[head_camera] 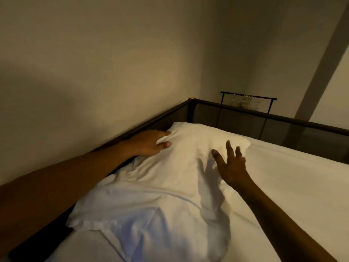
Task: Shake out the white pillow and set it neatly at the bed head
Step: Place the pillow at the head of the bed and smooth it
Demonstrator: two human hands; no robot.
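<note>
The white pillow [166, 178] lies lengthwise on the bed, along the wall side, its far end close to the corner of the dark frame. My left hand [151, 142] pinches a fold of the pillowcase at the pillow's far left edge, between thumb and fingers. My right hand [229, 162] hovers just over the pillow's right side with the fingers spread, holding nothing. Its shadow falls on the pillowcase. The near end of the pillow is wrinkled and loose.
The white sheet [294, 188] covers the mattress to the right. A dark metal bed frame with mesh panels [236, 118] rims the far end and the wall side. Behind it stands a black clothes rail with hangers [247, 100]. A beige wall runs along the left.
</note>
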